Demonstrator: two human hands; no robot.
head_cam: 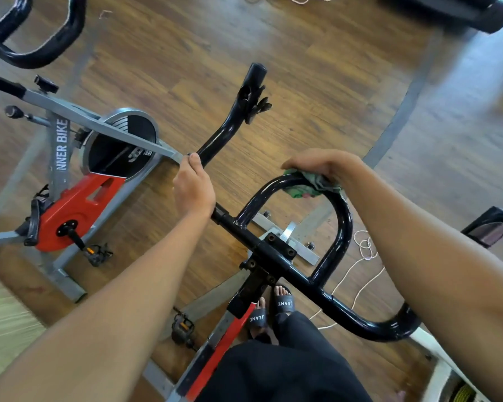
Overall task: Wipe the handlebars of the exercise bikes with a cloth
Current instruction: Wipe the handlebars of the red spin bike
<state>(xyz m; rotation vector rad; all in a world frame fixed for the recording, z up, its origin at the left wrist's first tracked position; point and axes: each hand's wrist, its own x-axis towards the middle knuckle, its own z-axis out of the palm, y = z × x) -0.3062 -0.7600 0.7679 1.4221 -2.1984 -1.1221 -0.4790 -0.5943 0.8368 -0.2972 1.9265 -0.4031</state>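
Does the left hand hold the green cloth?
No, the right hand holds the crumpled green cloth on the glossy black metal handlebar; the left hand grips only metal.

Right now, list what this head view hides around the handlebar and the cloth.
Head view only:
- The cloth: mostly covered by the right hand; extent unknown.
- The handlebar, right end: behind the right forearm.
- Bar section under the left hand: hidden by it.
- The second handlebar, top left: cut by the picture's edge.
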